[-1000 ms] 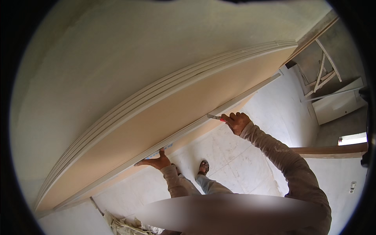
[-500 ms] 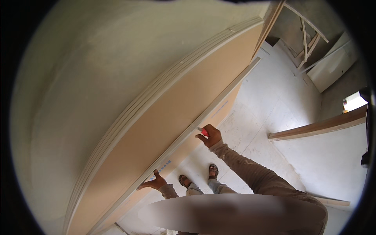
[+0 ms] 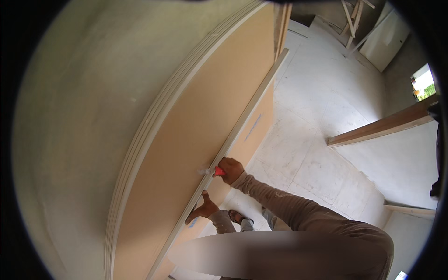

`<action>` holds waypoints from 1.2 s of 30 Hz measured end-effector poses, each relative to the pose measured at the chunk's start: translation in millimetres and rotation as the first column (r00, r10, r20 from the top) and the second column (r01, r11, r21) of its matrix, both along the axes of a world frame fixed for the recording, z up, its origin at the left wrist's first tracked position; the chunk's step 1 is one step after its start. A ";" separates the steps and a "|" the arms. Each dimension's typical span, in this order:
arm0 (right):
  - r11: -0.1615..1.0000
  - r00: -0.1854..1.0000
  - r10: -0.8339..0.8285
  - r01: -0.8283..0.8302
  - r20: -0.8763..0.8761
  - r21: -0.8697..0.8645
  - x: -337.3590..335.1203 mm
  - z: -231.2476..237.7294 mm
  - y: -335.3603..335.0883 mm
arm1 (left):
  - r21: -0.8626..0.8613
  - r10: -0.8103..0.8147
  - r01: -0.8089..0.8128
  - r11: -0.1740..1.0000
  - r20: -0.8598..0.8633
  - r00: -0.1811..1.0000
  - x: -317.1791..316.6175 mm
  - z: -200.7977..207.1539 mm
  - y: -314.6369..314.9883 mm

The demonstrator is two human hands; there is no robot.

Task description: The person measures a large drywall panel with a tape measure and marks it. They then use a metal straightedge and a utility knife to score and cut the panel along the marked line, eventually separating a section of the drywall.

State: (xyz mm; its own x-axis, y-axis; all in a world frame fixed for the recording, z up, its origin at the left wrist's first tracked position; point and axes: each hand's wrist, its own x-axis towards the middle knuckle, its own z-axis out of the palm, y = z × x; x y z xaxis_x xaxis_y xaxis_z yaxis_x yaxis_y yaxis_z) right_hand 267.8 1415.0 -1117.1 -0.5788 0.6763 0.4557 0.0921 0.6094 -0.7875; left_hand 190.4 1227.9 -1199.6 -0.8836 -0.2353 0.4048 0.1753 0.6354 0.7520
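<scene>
A tan board (image 3: 261, 109) with a pale long edge leans in front of a stack of similar boards (image 3: 196, 93). My right hand (image 3: 231, 170) is closed round a small red-handled tool (image 3: 219, 171) at the board's upper edge. The tool's pale end is smeared by motion and reaches over that edge, so I cannot tell its exact kind. Nearer to me, my left hand (image 3: 204, 208) lies against the same edge, thumb and fingers spread wide apart. Blue print shows on the front board's face beside it.
A plastered wall (image 3: 79, 116) stands behind the stack. Pale tiled floor (image 3: 308, 107) stretches to the right, with my sandalled foot (image 3: 239, 216) close to the board. A wooden beam (image 3: 382, 123) tops a low partition at right; wooden trestle pieces (image 3: 352, 21) stand at the far right.
My right hand has brought the red-handled tool from just beside the board's edge onto and over it, closer to my left hand. The view has shifted; my left hand stays at the edge.
</scene>
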 end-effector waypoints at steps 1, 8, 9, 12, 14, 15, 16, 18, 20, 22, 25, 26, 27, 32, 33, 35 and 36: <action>0.999 0.999 0.027 -0.028 0.039 0.030 1.1 2.0 2.7 | -0.028 0.044 -0.043 0.999 0.010 0.999 0.3 4.2 11.9; 0.836 0.990 -0.029 0.098 0.135 -0.540 46.7 18.1 7.8 | 0.997 -0.372 -0.047 0.057 0.065 0.926 -13.1 24.7 14.1; 0.753 0.975 -0.155 0.222 0.162 -0.619 53.7 16.9 20.3 | 0.993 -0.383 -0.036 -0.110 -0.009 0.924 -14.3 21.4 11.3; 0.493 0.877 -0.475 0.194 -0.076 -0.848 84.0 10.6 94.1 | 0.992 -0.424 0.006 -0.122 -0.057 0.904 -18.0 1.2 2.3; 0.526 0.828 -0.542 0.204 -0.141 -0.825 101.4 12.4 164.9 | 0.974 -0.489 0.061 0.219 0.056 0.871 -22.1 -14.6 -5.7; 0.502 0.816 -0.574 0.283 -0.070 -0.817 106.3 16.0 201.8 | 0.903 -0.527 0.167 0.395 0.074 0.847 -22.5 -21.4 -10.3; 0.484 0.792 -0.610 0.336 -0.035 -0.808 109.0 20.7 236.3 | 0.779 -0.527 0.276 0.563 0.081 0.846 -23.6 -26.9 -13.4; 0.454 0.776 -0.627 0.433 0.066 -0.779 108.5 29.7 295.0 | 0.396 -0.461 0.407 0.823 0.049 0.886 -24.2 -33.0 -17.1; 0.391 0.737 -0.671 0.439 0.076 -0.809 100.9 35.8 332.8 | 0.521 -0.494 0.417 0.745 0.011 0.870 -22.7 -32.2 -17.4; 0.381 0.753 -0.647 0.459 0.123 -0.803 94.5 40.2 352.0 | 0.874 -0.570 0.272 0.403 0.007 0.822 -19.6 -25.0 -16.1; 0.370 0.728 -0.659 0.531 0.188 -0.762 87.0 46.1 360.4 | 0.402 -0.455 0.370 0.837 0.139 0.880 -12.4 -12.2 -12.7; 0.389 0.738 -0.649 0.531 0.186 -0.753 85.3 48.1 360.9 | 0.310 -0.425 0.364 0.878 0.161 0.891 -10.1 -8.8 -11.4; 0.394 0.740 -0.642 0.543 0.201 -0.741 83.4 50.4 361.2 | 0.271 -0.414 0.364 0.891 0.157 0.897 -8.9 -5.8 -10.7; 0.369 0.696 -0.649 0.641 0.308 -0.673 72.6 58.3 360.0 | 0.338 -0.443 0.366 0.867 0.187 0.877 -6.7 5.9 -3.9; 0.378 0.682 -0.655 0.670 0.327 -0.639 70.5 58.7 358.7 | 0.325 -0.442 0.371 0.870 0.180 0.879 -5.7 8.4 -1.7; 0.386 0.661 -0.672 0.698 0.334 -0.603 68.4 59.8 354.0 | 0.526 -0.456 0.300 0.796 0.195 0.868 -2.9 13.0 2.6; 0.386 0.655 -0.682 0.700 0.326 -0.601 67.7 59.8 348.4 | 0.709 -0.473 0.197 0.677 0.215 0.854 -0.4 14.3 4.8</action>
State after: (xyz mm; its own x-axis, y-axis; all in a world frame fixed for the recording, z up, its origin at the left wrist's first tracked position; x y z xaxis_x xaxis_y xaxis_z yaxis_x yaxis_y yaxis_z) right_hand 335.5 1763.4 -1057.3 0.2236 0.9387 -0.2624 0.2636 -0.3174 -0.9109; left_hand 190.0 1232.8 -1185.4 -0.9960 0.0308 -0.0843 -0.0864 -0.0761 0.9933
